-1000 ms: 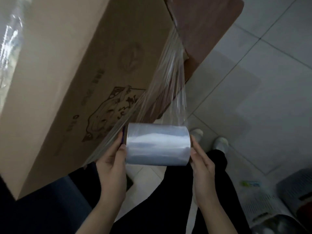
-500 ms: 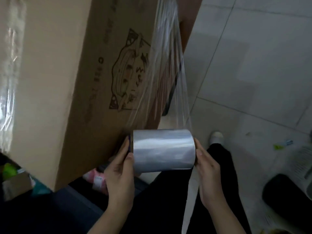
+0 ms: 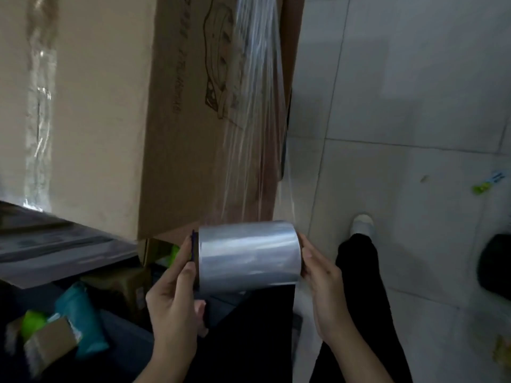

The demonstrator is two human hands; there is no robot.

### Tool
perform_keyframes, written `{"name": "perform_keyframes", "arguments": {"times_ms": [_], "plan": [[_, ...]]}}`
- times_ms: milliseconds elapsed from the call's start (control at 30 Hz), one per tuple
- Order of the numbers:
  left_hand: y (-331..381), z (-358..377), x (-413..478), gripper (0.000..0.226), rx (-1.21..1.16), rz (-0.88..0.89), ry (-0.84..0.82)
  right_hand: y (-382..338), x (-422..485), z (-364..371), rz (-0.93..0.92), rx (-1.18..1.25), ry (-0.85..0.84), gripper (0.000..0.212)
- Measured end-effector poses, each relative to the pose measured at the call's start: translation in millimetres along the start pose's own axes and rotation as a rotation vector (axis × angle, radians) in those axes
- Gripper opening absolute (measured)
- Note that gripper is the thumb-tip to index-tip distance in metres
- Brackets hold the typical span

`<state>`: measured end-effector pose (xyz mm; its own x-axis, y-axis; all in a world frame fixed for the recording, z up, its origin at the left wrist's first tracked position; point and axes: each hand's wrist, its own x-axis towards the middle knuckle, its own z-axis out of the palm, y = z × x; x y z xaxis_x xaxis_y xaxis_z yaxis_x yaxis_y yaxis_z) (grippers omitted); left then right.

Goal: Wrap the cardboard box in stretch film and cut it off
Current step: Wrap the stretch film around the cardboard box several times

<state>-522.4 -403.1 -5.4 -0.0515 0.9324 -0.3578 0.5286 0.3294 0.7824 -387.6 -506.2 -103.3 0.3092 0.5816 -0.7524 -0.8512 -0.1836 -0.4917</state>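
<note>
A tall brown cardboard box (image 3: pixel 102 111) with a printed drawing fills the upper left. A band of clear film (image 3: pixel 38 106) runs down its left face. The roll of stretch film (image 3: pixel 249 255) lies sideways just below the box's near corner. My left hand (image 3: pixel 177 297) presses on the roll's left end and my right hand (image 3: pixel 320 277) on its right end. A taut sheet of film (image 3: pixel 257 106) stretches from the roll up along the box's right face.
Grey floor tiles (image 3: pixel 401 106) spread to the right, with small scraps of litter (image 3: pixel 486 183). Low on the left lie teal and green packets (image 3: pixel 80 313) and a small carton (image 3: pixel 47 346). My black trouser legs and a white shoe (image 3: pixel 362 225) are below; a dark object (image 3: pixel 495 264) sits at the right edge.
The view has swung so the box now stands upright and closer. The roll stayed between my hands while more film paid out along the box's right face.
</note>
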Motion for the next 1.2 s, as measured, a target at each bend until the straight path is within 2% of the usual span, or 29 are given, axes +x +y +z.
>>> {"name": "perform_keyframes", "arguments": {"times_ms": [400, 700, 833, 1000, 1100, 1200], "plan": [[-26.5, -124.1, 53.3, 0.034, 0.199, 0.220, -0.189, 122.9, -44.1, 98.0, 0.027, 0.214, 0.070, 0.032], [-39.4, -141.5, 101.2, 0.037, 0.226, 0.250, -0.355, 161.4, -53.1, 128.7, -0.042, 0.313, 0.220, 0.037], [-34.8, -151.7, 140.1, 0.032, 0.313, 0.278, -0.500, 182.6, -41.7, 170.4, -0.106, 0.405, 0.384, 0.037], [-19.6, -169.2, 191.7, 0.038, 0.414, 0.406, -0.630, 215.2, -22.1, 231.4, -0.159, 0.611, 0.507, 0.029], [-15.3, -185.0, 213.6, 0.043, 0.441, 0.471, -0.673, 226.4, -21.3, 260.3, -0.201, 0.692, 0.506, 0.034], [-13.7, -202.2, 228.6, 0.041, 0.438, 0.539, -0.714, 240.9, -18.4, 283.1, -0.237, 0.739, 0.516, 0.031]]}}
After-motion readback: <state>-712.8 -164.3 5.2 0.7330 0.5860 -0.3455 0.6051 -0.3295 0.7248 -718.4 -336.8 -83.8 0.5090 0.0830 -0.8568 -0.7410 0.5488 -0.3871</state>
